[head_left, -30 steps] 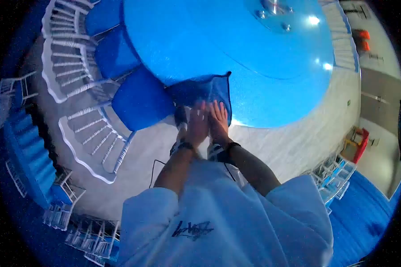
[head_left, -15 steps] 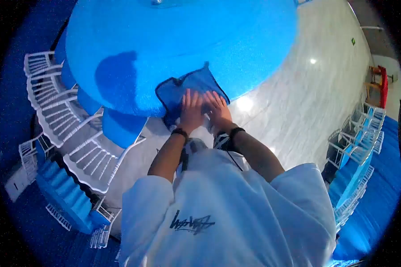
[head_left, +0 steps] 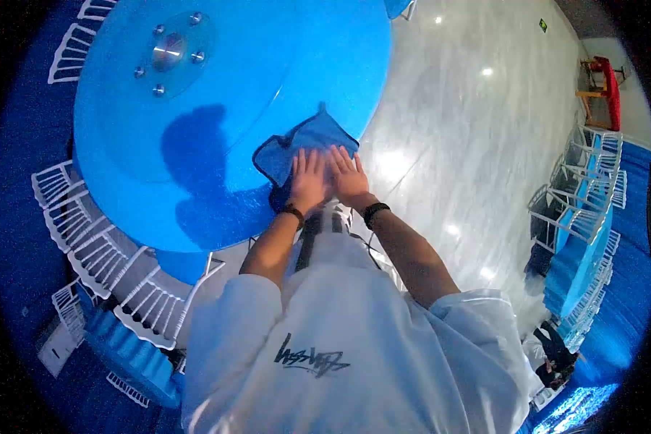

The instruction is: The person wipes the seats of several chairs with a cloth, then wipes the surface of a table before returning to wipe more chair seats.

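Note:
Both hands rest side by side on a blue cloth [head_left: 317, 133] with a dark border, near the edge of a round blue table [head_left: 325, 54]. My left hand [head_left: 308, 182] lies flat on it with the fingers stretched out. Close beside it, my right hand [head_left: 349, 176] is also flat, its fingers spread. Neither is closed around the cloth, whose far corner points away from me. Its near part is hidden under the hands.
A clear disc with metal fittings [head_left: 168, 52] sits at the table's middle. White chairs [head_left: 94, 249] line its left side. Pale shiny floor [head_left: 441, 123] runs to the right, toward more white chairs [head_left: 586, 195]. At the lower right is another person [head_left: 555, 354].
My view has shifted, so the table appears farther left and its metal centre is now in sight. Both hands stay flat on the cloth, which now lies by the table's right-hand edge.

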{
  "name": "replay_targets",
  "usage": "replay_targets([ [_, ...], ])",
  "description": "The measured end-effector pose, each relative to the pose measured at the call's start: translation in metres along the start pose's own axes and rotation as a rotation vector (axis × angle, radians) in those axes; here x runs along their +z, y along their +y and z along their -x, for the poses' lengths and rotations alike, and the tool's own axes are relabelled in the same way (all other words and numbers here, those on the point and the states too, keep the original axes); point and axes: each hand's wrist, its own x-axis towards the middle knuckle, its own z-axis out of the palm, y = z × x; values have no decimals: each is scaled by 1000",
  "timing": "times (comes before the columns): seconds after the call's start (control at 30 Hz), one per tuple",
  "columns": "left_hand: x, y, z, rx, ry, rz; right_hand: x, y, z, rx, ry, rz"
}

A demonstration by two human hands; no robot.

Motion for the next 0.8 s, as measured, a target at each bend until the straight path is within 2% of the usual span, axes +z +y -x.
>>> replay_targets([
  [0.03,-2,6,-14,8,-30,0,-10,10,-7,22,-57,-20],
  [0.13,-8,13,-75,32,-45,39,-24,53,-41,31,-31,-19],
  [0.27,-33,26,-160,69,-30,38,-49,125,-90,-33,76,1],
  [0.3,-17,26,-180,81,139,99,-64,140,-104,-59,53,48],
  [0.37,-28,35,-224,54,193,119,-84,179,-136,-118,22,143],
  [0.47,-43,43,-292,9,126,28,-106,233,-188,-162,39,110],
  [0.5,-47,46,-310,3,141,25,-111,248,-201,-169,40,93],
  [0.53,-49,46,-331,2,157,18,-125,257,-215,-134,-45,117],
  [0.63,-61,47,-390,-14,144,-41,-139,294,-259,-152,-22,103],
  [0.7,-75,53,-423,-53,59,-26,-120,326,-285,-211,104,131],
  [0.77,-74,55,-453,-87,95,-6,-120,352,-316,-279,223,276],
  [0.8,-70,55,-463,-102,110,3,-133,362,-326,-255,62,61],
])
